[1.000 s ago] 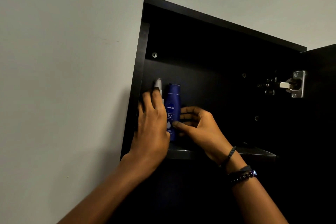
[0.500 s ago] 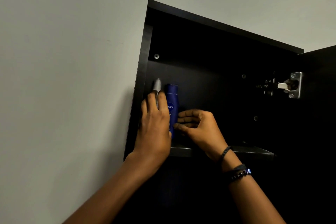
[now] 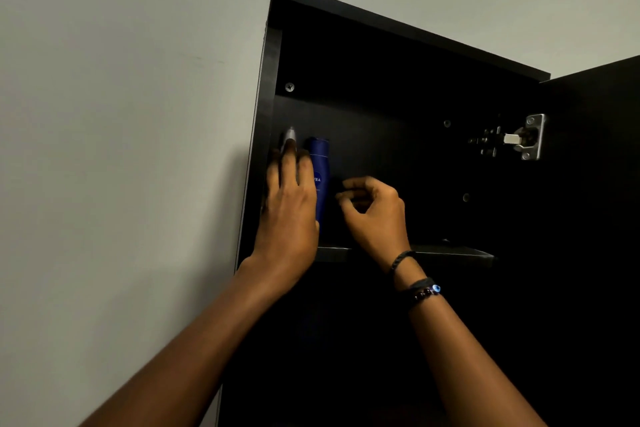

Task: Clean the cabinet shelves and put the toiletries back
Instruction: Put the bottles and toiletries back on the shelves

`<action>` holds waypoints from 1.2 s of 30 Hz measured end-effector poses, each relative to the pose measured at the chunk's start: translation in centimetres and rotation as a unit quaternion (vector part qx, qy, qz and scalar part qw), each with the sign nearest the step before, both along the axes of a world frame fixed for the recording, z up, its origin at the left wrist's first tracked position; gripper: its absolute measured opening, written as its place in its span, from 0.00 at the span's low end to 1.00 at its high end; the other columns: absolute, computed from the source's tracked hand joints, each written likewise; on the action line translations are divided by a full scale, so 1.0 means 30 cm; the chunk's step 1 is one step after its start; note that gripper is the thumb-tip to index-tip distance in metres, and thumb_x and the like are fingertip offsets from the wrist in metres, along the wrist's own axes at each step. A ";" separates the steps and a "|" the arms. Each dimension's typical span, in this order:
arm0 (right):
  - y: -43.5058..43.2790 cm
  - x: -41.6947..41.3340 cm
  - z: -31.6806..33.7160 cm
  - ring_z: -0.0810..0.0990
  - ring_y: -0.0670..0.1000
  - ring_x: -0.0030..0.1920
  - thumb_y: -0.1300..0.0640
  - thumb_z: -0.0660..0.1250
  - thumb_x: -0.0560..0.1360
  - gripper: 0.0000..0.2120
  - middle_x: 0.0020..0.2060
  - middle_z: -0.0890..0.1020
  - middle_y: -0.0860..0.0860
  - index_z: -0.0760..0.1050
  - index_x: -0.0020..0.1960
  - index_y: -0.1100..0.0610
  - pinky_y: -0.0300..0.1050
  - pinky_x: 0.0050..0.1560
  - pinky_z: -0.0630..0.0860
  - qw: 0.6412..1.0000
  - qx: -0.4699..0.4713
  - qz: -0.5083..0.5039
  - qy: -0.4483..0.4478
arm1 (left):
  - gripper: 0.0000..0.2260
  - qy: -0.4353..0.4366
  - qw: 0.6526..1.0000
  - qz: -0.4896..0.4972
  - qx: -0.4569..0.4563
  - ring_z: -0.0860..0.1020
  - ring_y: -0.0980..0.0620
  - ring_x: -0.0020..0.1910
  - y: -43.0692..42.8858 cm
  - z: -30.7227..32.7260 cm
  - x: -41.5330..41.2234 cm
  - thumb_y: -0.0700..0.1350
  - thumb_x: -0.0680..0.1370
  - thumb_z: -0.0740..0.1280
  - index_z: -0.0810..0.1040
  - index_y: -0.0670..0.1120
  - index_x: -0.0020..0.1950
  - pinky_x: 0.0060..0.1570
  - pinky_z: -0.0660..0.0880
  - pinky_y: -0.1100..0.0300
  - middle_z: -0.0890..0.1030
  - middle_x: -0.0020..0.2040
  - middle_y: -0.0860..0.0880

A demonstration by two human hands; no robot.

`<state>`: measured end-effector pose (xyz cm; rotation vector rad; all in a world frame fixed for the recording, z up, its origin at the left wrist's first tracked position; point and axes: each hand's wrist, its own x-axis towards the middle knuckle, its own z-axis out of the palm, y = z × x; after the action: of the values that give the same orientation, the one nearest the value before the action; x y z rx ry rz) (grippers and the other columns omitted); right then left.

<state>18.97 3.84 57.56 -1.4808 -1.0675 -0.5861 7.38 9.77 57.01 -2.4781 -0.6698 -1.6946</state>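
- Right hand (image 3: 375, 215) hovers over the shelf (image 3: 450, 252) near its front edge, fingers curled loosely with nothing between them — just clear of the blue lotion bottle (image 3: 320, 184).
- Left hand (image 3: 289, 211) reaches to the shelf's left end, fingers spread against a grey-capped item (image 3: 290, 136); whether it truly grips, I cannot tell.
- The bottle stands upright beside that item, close to the cabinet (image 3: 273, 80) left wall.
- Judged step: restocking — next, steady both items and withdraw without tipping them.
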 end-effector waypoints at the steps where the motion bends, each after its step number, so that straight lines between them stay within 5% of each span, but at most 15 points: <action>1: -0.003 -0.009 -0.006 0.82 0.44 0.43 0.57 0.68 0.74 0.08 0.43 0.84 0.46 0.79 0.53 0.53 0.43 0.47 0.81 1.000 0.000 -0.021 -0.013 | 0.37 -0.002 1.000 -0.004 0.006 0.57 0.42 0.73 0.000 -0.002 -0.004 0.35 0.70 0.71 0.56 0.41 0.74 0.71 0.62 0.51 0.56 0.75 0.42; 7: -0.054 -0.054 -0.098 0.75 0.50 0.62 0.59 0.60 0.78 0.15 0.60 0.80 0.49 0.76 0.62 0.53 0.47 0.64 0.71 0.989 -0.024 -0.096 -0.107 | 0.30 0.006 0.997 -0.043 0.057 0.56 0.43 0.75 -0.017 -0.078 -0.016 0.34 0.74 0.62 0.57 0.41 0.75 0.73 0.57 0.49 0.59 0.75 0.42; 9: -0.090 -0.083 -0.157 0.67 0.50 0.71 0.58 0.58 0.79 0.17 0.68 0.74 0.49 0.73 0.66 0.52 0.54 0.73 0.60 0.989 -0.030 -0.106 -0.102 | 0.28 0.014 0.996 -0.062 0.067 0.58 0.44 0.75 -0.035 -0.135 -0.026 0.36 0.74 0.61 0.60 0.42 0.74 0.73 0.58 0.48 0.61 0.75 0.43; 13: -0.162 -0.166 -0.309 0.50 0.48 0.77 0.55 0.56 0.81 0.20 0.76 0.59 0.47 0.64 0.73 0.50 0.51 0.76 0.44 0.990 -0.062 -0.109 -0.063 | 0.25 0.022 0.993 -0.086 0.082 0.59 0.46 0.74 -0.082 -0.271 -0.073 0.39 0.75 0.58 0.63 0.43 0.73 0.73 0.55 0.48 0.64 0.74 0.43; 19: -0.305 -0.265 -0.658 0.51 0.47 0.77 0.56 0.62 0.79 0.23 0.76 0.57 0.48 0.63 0.73 0.52 0.54 0.77 0.53 0.992 -0.056 -0.104 0.038 | 0.23 0.074 0.974 -0.210 -0.036 0.54 0.51 0.76 -0.215 -0.606 -0.213 0.39 0.79 0.59 0.60 0.45 0.75 0.73 0.57 0.49 0.60 0.76 0.47; 26: -0.431 -0.350 -1.151 0.58 0.43 0.75 0.55 0.59 0.81 0.26 0.75 0.60 0.47 0.54 0.76 0.53 0.42 0.74 0.59 0.965 -0.102 -0.139 0.197 | 0.31 0.155 0.923 -0.294 -0.191 0.59 0.52 0.74 -0.304 -1.075 -0.254 0.27 0.72 0.59 0.64 0.45 0.73 0.73 0.52 0.64 0.64 0.74 0.48; 30: -0.513 -0.371 -1.427 0.60 0.40 0.72 0.55 0.61 0.79 0.29 0.75 0.61 0.47 0.53 0.76 0.50 0.44 0.72 0.62 0.922 -0.120 -0.177 0.323 | 0.27 0.228 0.885 -0.337 -0.226 0.66 0.50 0.71 -0.358 -1.311 -0.240 0.38 0.71 0.50 0.69 0.41 0.70 0.72 0.54 0.65 0.70 0.70 0.44; 36: -0.675 -0.386 -1.683 0.64 0.52 0.73 0.59 0.66 0.77 0.32 0.74 0.63 0.52 0.54 0.76 0.54 0.45 0.71 0.63 0.834 -0.200 -0.234 0.458 | 0.25 0.349 0.814 -0.342 -0.313 0.72 0.45 0.65 -0.389 -1.572 -0.218 0.30 0.73 0.61 0.70 0.43 0.69 0.64 0.69 0.52 0.73 0.67 0.45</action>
<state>7.40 -16.40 7.06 -2.0843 -0.0474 0.0901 0.85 -1.90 9.86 -3.7953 -0.2533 -0.4484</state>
